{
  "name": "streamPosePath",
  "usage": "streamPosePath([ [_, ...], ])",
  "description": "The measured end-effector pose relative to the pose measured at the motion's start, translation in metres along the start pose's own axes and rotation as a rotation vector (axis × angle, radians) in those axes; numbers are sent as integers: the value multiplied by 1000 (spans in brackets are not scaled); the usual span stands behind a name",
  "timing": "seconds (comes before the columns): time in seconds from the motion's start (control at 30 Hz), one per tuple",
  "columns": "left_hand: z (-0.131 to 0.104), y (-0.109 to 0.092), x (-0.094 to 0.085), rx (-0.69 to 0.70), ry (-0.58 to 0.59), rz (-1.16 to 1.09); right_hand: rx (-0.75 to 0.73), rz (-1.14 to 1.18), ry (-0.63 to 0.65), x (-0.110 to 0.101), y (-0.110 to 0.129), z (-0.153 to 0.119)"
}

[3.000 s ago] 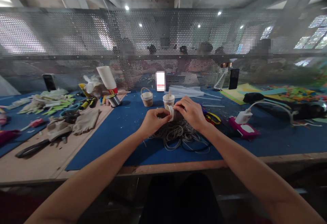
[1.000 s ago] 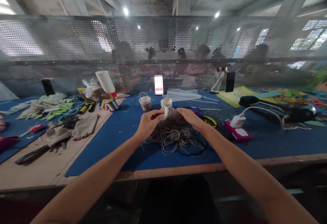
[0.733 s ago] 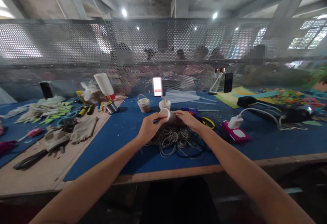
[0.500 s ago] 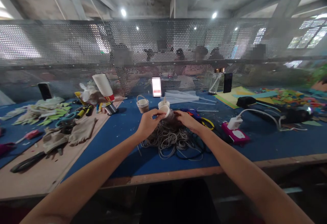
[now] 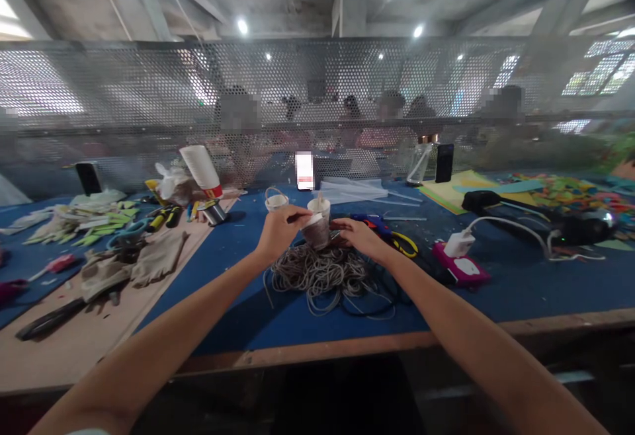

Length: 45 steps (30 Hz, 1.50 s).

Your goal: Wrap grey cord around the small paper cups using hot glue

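Note:
A small paper cup (image 5: 316, 231), its side covered with grey cord and its rim white, is held above a loose heap of grey cord (image 5: 322, 276). My left hand (image 5: 280, 229) pinches the cup at its left rim. At the cup's right side is my right hand (image 5: 363, 237), fingers bent together; whatever lies between them is too small to make out. Right behind the held cup stands a white cup (image 5: 321, 205) with a light upright piece in it. Partly hidden by my left hand is another small cup with a looped handle (image 5: 276, 199).
Scissors with yellow handles (image 5: 404, 244) and a blue tool (image 5: 370, 221) lie to the right, near a pink power block (image 5: 461, 268). Stacked paper cups (image 5: 200, 165) lean at left by a metal can (image 5: 214, 213). Gloves (image 5: 159, 258) lie front left. A perforated screen (image 5: 327, 78) closes the back.
The cup has turned more upright and moved slightly down and left, showing its cord-covered side. My left hand has shifted left with it; my right hand sits a little lower.

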<state>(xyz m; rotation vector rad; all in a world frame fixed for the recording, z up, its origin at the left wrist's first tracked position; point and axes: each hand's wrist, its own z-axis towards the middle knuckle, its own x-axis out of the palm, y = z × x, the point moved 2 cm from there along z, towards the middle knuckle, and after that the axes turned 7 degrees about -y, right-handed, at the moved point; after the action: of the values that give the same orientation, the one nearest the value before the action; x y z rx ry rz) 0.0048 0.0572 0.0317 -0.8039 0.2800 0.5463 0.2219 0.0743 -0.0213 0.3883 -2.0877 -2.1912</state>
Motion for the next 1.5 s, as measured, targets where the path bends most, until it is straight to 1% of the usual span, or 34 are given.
streamPosePath([
  [0.13,1,-1,5,186,-28,80,-80,-45,-7,1,-1,2],
  [0.2,2,-2,7,242,-38,84,-131,-53,-8,1,-2,4],
  [0.37,7,-6,9,266,-58,68,-212,15,-23,-2,-6,10],
  [0.5,14,-5,8,244,-102,88,-238,40,-5,-1,-4,10],
  [0.57,17,-5,9,258,-117,92,-247,49,-1,0,-2,9],
  [0.63,18,-7,12,292,-106,72,-252,53,-1,0,-2,9],
  [0.73,15,-11,19,343,-32,12,-236,58,-39,-2,-4,12],
  [0.8,13,-13,24,329,-4,-7,-222,44,-80,-6,-6,15],
  [0.9,9,-11,30,261,18,-6,-203,-24,-122,-12,-10,18],
  [1.07,6,-4,35,190,43,-8,-163,-89,-107,-17,-15,20],
  [1.27,4,-6,36,161,36,-23,-261,-172,-157,-20,-17,24],
  [1.5,1,-7,39,182,63,-16,-225,-210,-222,-25,-18,25],
])
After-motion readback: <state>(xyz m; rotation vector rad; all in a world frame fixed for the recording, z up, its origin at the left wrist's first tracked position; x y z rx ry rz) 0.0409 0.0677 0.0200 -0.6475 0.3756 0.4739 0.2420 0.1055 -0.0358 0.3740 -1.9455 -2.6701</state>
